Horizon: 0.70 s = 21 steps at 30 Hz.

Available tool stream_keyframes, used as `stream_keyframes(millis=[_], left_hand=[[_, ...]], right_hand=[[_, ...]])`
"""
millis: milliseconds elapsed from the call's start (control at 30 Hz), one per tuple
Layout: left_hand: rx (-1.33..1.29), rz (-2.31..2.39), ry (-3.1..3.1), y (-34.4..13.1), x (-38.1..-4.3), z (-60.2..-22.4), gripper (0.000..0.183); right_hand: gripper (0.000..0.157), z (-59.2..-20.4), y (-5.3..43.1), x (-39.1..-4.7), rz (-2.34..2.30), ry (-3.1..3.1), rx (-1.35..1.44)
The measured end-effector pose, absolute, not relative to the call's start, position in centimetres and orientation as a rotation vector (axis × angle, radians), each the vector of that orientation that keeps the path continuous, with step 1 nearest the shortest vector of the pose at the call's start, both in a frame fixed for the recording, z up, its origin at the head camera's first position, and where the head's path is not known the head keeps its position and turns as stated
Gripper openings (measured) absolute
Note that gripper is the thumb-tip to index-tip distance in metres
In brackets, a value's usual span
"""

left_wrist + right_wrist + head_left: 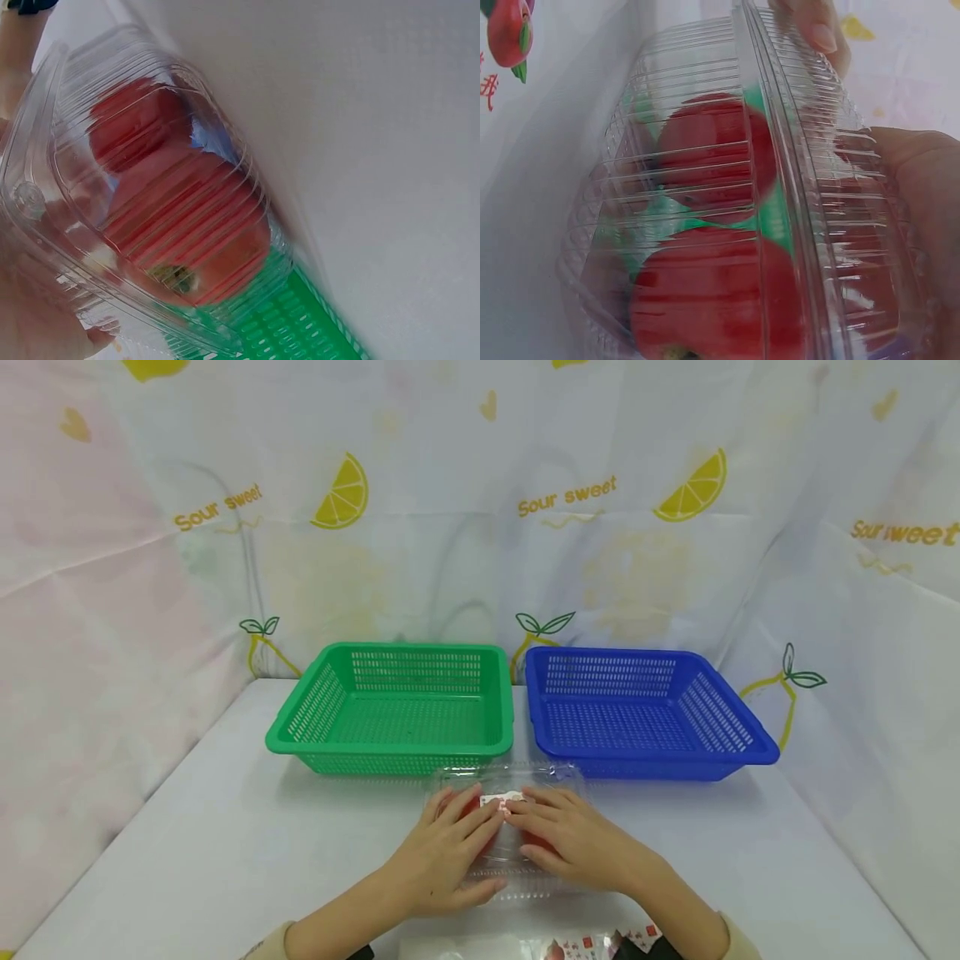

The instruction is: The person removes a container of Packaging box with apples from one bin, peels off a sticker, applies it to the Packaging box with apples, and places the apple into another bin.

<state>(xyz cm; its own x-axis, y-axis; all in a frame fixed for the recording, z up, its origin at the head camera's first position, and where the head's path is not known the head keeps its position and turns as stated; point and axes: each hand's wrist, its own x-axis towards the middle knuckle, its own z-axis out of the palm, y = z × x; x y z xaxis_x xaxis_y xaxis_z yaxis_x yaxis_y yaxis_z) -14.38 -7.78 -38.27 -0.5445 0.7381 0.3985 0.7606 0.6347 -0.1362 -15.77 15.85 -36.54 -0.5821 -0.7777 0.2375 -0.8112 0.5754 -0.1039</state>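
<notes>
A clear plastic clamshell box (517, 878), its lid down, stands on the table in front of me. Red round fruits, seemingly tomatoes (187, 217), show through its ribbed wall in both wrist views. On top of the lid lies a small white label (495, 798) with red print. My left hand (453, 856) rests on the lid from the left, fingers extended and fingertips at the label. From the right, my right hand (585, 843) presses the lid with its fingers at the label's other end. The fingers partly hide the label and the fruit.
Behind the box stand a green plastic basket (390, 749) on the left and a blue one (660, 756) on the right. A strip of printed labels (581, 947) lies at the table's near edge. A lemon-patterned curtain (450, 468) surrounds the table.
</notes>
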Motion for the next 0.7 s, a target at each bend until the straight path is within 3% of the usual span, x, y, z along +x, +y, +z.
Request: stream_keyframes(millis=[700], left_hand=[[-1.190,-0.086,-2.397,-8.45,-14.50,-38.41,0.067]], right_hand=[[0.041,-36.86,16.80,-15.30,0.274,-2.536,1.333]])
